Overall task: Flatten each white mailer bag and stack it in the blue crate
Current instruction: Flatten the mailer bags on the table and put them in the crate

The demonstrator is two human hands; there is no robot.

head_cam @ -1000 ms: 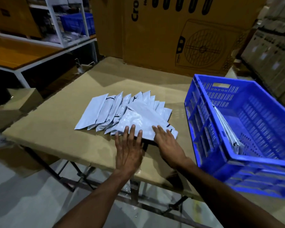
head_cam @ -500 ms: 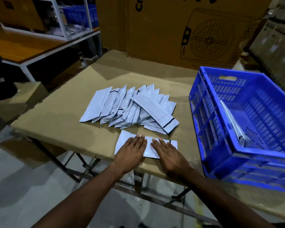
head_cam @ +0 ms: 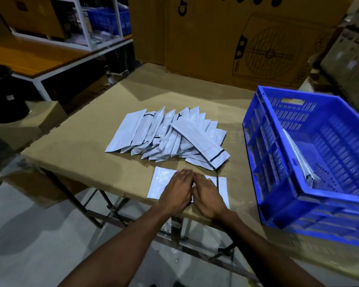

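Observation:
One white mailer bag (head_cam: 161, 182) lies flat near the table's front edge. My left hand (head_cam: 177, 190) and my right hand (head_cam: 208, 195) press palm down on its middle, side by side and touching, fingers together. Behind it a fanned pile of white mailer bags (head_cam: 166, 137) spreads across the table, with one long bag (head_cam: 201, 141) lying slantwise on top. The blue crate (head_cam: 278, 189) stands at the right and holds several flattened bags (head_cam: 301, 162) leaning against its left wall.
The cardboard-covered table (head_cam: 75, 154) ends just under my wrists, with a metal frame and grey floor below. Big cardboard cartons (head_cam: 236, 38) stand behind the table. A white shelf with another blue crate (head_cam: 110, 19) is at the back left.
I pulled one bag out of the pile toward the front edge. My hands, first apart on it, have slid together at its middle.

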